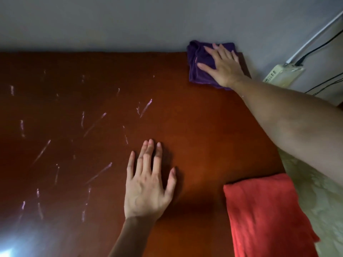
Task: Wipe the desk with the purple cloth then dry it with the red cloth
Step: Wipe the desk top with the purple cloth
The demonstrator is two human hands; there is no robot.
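Note:
The brown desk fills most of the view, with wet streaks across its left half. At its far right corner lies the folded purple cloth, and my right hand presses flat on top of it, fingers spread. My left hand rests flat on the bare desk near the middle, fingers apart, holding nothing. The red cloth lies folded at the desk's near right edge, partly hanging over it, untouched.
A grey wall runs along the desk's far edge. To the right of the desk a beige power strip with white and black cables hangs by the wall. A pale patterned surface lies beyond the right edge.

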